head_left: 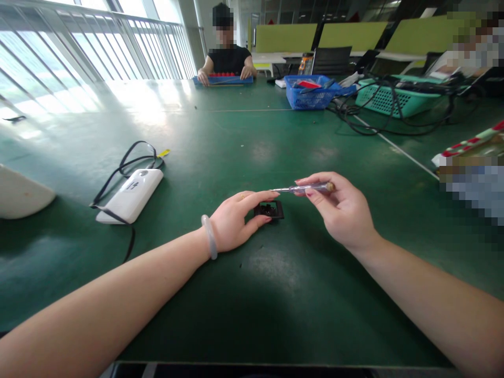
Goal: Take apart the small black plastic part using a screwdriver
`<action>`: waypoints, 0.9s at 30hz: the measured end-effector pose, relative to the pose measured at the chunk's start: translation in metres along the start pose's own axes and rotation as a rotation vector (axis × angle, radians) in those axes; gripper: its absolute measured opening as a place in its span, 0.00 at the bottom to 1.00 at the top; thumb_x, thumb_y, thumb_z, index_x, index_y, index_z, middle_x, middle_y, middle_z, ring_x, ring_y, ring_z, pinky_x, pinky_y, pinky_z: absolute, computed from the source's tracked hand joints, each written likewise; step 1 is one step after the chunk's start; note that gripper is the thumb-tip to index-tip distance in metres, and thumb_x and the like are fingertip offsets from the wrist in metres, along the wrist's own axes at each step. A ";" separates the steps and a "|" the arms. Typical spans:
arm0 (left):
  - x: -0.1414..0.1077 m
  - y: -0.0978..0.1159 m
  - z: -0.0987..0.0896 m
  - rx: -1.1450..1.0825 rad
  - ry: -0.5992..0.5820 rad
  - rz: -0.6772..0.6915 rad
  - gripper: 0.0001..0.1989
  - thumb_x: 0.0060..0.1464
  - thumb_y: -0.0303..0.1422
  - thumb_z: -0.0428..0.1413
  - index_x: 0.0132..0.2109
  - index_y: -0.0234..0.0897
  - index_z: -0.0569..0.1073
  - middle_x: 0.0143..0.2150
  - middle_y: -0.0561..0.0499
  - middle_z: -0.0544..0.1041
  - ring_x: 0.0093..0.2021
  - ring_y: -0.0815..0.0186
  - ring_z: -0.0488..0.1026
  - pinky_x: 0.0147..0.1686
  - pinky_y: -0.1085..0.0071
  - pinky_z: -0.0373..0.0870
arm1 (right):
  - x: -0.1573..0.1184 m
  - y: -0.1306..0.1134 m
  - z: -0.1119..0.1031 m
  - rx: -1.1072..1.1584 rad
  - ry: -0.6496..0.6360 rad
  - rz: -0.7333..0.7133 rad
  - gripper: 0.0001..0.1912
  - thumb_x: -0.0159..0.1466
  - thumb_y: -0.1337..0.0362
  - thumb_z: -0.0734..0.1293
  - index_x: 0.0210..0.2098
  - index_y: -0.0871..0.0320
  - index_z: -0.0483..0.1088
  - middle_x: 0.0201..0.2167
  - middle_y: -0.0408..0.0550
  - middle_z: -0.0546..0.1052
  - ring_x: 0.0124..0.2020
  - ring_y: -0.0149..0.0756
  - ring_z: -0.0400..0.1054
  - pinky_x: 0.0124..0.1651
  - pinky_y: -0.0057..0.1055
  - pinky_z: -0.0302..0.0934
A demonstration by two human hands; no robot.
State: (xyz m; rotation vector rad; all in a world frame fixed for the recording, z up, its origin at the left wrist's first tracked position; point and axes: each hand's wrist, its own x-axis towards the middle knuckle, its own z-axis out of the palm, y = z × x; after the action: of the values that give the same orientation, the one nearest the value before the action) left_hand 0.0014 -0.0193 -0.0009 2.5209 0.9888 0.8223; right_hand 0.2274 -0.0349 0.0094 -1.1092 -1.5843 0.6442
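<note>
My left hand (240, 218), with a pale bangle (209, 236) at the wrist, grips a small black square frame-like part (279, 210) that lies on the green table (252, 299). Its thumb and fingers close on the part's near and far edges. In my right hand (342, 207) is a screwdriver (315, 188) with a clear purplish handle, pinched between thumb and fingers. The metal shaft points left, and its tip is close to the left fingertips, above the black part. I cannot tell whether the tip touches anything.
A white power bank (132, 197) with a black cable lies to the left. Farther off are a blue basket (309, 97) and a green basket (409, 102) with tangled black cables. Across the table a person (228, 58) holds a blue tray (230, 80).
</note>
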 end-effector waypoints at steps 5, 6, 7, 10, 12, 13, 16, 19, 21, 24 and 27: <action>0.000 -0.002 0.000 -0.010 -0.058 -0.006 0.20 0.60 0.28 0.51 0.59 0.41 0.64 0.56 0.49 0.72 0.54 0.63 0.70 0.56 0.65 0.66 | 0.000 0.000 0.000 0.000 -0.005 -0.004 0.06 0.63 0.66 0.66 0.40 0.55 0.71 0.41 0.48 0.78 0.41 0.38 0.75 0.48 0.39 0.70; 0.001 -0.002 0.001 -0.010 -0.076 -0.016 0.21 0.60 0.28 0.51 0.59 0.42 0.64 0.56 0.50 0.72 0.55 0.63 0.70 0.56 0.65 0.66 | 0.000 0.000 0.000 0.001 -0.006 -0.005 0.06 0.63 0.66 0.66 0.40 0.55 0.71 0.41 0.48 0.78 0.41 0.38 0.75 0.48 0.39 0.70; 0.001 -0.003 0.001 -0.009 -0.092 -0.026 0.21 0.60 0.28 0.51 0.60 0.42 0.64 0.57 0.50 0.72 0.55 0.63 0.70 0.56 0.65 0.66 | 0.000 0.001 0.000 0.003 -0.006 -0.007 0.06 0.63 0.66 0.66 0.40 0.55 0.71 0.41 0.48 0.78 0.41 0.38 0.75 0.48 0.39 0.70; 0.003 -0.004 0.002 -0.005 -0.127 -0.047 0.21 0.60 0.29 0.51 0.60 0.43 0.64 0.57 0.50 0.72 0.55 0.62 0.69 0.56 0.64 0.66 | 0.000 0.001 0.000 0.011 -0.002 -0.012 0.06 0.62 0.66 0.66 0.40 0.55 0.71 0.41 0.47 0.78 0.41 0.37 0.75 0.49 0.38 0.69; 0.003 -0.004 0.002 -0.007 -0.136 -0.060 0.21 0.60 0.29 0.51 0.60 0.43 0.64 0.57 0.51 0.72 0.56 0.62 0.69 0.56 0.64 0.65 | 0.000 0.000 0.000 0.022 0.002 -0.010 0.06 0.62 0.66 0.66 0.40 0.56 0.71 0.40 0.47 0.78 0.41 0.37 0.75 0.49 0.38 0.69; 0.004 -0.004 0.002 -0.010 -0.137 -0.067 0.21 0.60 0.29 0.51 0.60 0.44 0.64 0.57 0.51 0.72 0.56 0.62 0.69 0.56 0.64 0.65 | 0.000 -0.001 0.000 0.030 0.004 -0.008 0.06 0.62 0.67 0.66 0.40 0.56 0.70 0.40 0.47 0.78 0.41 0.37 0.75 0.49 0.37 0.69; 0.004 -0.004 0.002 -0.034 -0.149 -0.094 0.22 0.59 0.30 0.52 0.60 0.45 0.63 0.58 0.52 0.71 0.56 0.62 0.69 0.57 0.64 0.65 | 0.000 -0.005 0.001 0.069 0.014 -0.003 0.05 0.62 0.67 0.66 0.39 0.56 0.70 0.39 0.48 0.77 0.40 0.37 0.75 0.48 0.37 0.70; 0.005 -0.006 0.002 -0.081 -0.175 -0.122 0.25 0.58 0.30 0.55 0.61 0.45 0.61 0.57 0.52 0.73 0.55 0.62 0.70 0.57 0.64 0.65 | 0.000 -0.007 0.001 0.132 0.058 -0.025 0.05 0.62 0.67 0.66 0.39 0.56 0.69 0.37 0.47 0.76 0.37 0.36 0.74 0.45 0.36 0.71; 0.005 -0.007 0.003 -0.096 -0.179 -0.136 0.28 0.56 0.31 0.57 0.62 0.45 0.60 0.55 0.52 0.74 0.55 0.62 0.71 0.56 0.64 0.66 | -0.001 -0.007 0.001 0.182 0.103 -0.075 0.05 0.62 0.67 0.66 0.39 0.55 0.68 0.34 0.46 0.75 0.35 0.34 0.73 0.41 0.35 0.71; 0.005 -0.008 0.003 -0.061 -0.171 -0.163 0.30 0.54 0.32 0.59 0.62 0.45 0.60 0.54 0.52 0.75 0.53 0.61 0.72 0.55 0.62 0.66 | -0.002 -0.005 -0.001 0.254 0.161 -0.192 0.05 0.63 0.66 0.65 0.40 0.54 0.67 0.31 0.44 0.74 0.32 0.33 0.72 0.33 0.32 0.69; 0.005 -0.008 0.003 -0.003 -0.153 -0.172 0.29 0.54 0.32 0.59 0.62 0.44 0.60 0.51 0.52 0.77 0.53 0.60 0.70 0.55 0.59 0.65 | -0.004 -0.006 -0.003 0.305 0.133 -0.278 0.04 0.64 0.65 0.64 0.39 0.54 0.66 0.29 0.43 0.72 0.30 0.34 0.70 0.27 0.30 0.66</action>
State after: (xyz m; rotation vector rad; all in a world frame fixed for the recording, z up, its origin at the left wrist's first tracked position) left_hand 0.0022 -0.0107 -0.0051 2.4132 1.1318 0.5708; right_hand 0.2283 -0.0420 0.0136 -0.6771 -1.4354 0.5881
